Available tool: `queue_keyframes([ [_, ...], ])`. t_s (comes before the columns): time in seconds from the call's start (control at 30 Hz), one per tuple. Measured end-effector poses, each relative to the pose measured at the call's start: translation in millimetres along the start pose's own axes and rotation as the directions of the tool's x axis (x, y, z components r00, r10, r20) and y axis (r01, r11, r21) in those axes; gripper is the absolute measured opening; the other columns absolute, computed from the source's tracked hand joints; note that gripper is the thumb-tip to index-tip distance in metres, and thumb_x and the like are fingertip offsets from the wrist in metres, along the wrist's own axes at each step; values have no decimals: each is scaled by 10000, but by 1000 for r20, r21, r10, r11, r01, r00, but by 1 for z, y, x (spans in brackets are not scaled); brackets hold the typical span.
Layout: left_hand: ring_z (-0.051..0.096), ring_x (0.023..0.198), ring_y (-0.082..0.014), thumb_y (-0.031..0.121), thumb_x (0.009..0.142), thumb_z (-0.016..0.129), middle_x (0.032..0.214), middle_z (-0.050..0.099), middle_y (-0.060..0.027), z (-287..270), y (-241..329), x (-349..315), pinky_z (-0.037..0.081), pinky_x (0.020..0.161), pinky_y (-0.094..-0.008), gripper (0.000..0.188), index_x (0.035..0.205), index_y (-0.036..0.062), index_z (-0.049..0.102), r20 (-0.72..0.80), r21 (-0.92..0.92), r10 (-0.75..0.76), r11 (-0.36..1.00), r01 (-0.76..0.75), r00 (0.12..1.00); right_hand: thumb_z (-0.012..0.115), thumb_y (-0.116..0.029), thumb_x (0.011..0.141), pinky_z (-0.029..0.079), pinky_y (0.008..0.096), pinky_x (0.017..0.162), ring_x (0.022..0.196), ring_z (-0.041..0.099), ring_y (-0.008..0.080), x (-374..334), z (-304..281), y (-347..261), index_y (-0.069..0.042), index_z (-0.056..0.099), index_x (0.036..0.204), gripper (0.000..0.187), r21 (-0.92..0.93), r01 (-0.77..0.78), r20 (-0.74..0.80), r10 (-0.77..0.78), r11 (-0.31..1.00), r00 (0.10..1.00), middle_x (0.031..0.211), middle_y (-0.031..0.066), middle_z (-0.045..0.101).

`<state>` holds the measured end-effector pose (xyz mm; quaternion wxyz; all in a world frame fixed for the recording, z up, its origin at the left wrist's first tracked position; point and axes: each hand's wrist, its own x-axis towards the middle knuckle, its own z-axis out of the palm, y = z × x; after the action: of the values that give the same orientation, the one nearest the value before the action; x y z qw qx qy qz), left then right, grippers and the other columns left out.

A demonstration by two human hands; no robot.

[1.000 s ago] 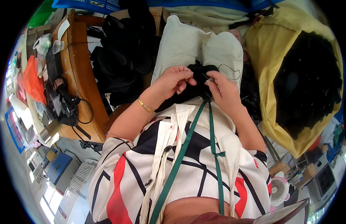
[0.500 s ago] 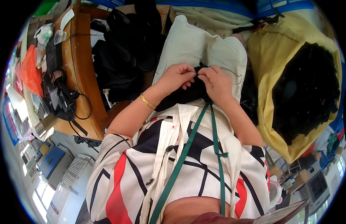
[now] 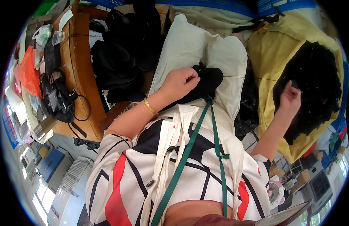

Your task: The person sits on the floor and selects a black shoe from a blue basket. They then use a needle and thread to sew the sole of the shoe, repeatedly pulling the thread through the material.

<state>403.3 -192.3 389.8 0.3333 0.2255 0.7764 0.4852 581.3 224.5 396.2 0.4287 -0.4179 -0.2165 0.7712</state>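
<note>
Across my lap, on a white apron, lies a black shoe-shaped cloth piece with a rounded end to the right. My left hand is closed on its upper left part, the fingers curled over and partly hidden. From the cloth a thin dark thread runs straight out to the right. My right hand is stretched far out over the yellow sack, fingers pinched at the thread's far end. Whether a needle is in that pinch is too small to tell.
An open yellow sack full of black pieces stands at right. Black shoe-like items are heaped at left beside a wooden table with a black strapped bag. A black plastic bag lies between my lap and the sack.
My right hand has moved from beside the left hand far out to the right, drawing the thread straight. The left hand stays at the black piece, whose rounded end now shows.
</note>
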Motion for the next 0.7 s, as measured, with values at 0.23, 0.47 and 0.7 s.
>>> queue_keyframes([
  [0.23, 623, 660, -286, 124, 838, 696, 780, 656, -90, 9, 0, 0, 488, 570, -363, 79, 847, 59, 650, -70, 491, 412, 807, -328, 909, 443, -98, 1029, 503, 514, 1024, 618, 500, 208, 17, -27, -4, -4, 484, 805, 247, -78, 185, -102, -193, 980, 976, 640, 57, 493],
  [0.47, 649, 672, -282, 178, 838, 705, 749, 668, -60, 5, -8, 15, 491, 563, -389, 79, 849, 107, 670, 3, 668, 472, 655, -352, 882, 467, -46, 1004, 469, 504, 1059, 613, 491, 195, 11, 1, -47, 9, 486, 828, 185, -17, 153, 152, -149, 988, 977, 641, 50, 475],
  [0.7, 642, 692, -282, 205, 840, 665, 724, 646, -68, 7, -1, 32, 495, 583, -399, 115, 761, 121, 657, 110, 694, 359, 640, -330, 927, 493, 16, 982, 437, 480, 1088, 613, 425, 158, -26, 74, -127, 69, 527, 996, 64, -63, 152, 605, -84, 986, 791, 672, 30, 413],
])
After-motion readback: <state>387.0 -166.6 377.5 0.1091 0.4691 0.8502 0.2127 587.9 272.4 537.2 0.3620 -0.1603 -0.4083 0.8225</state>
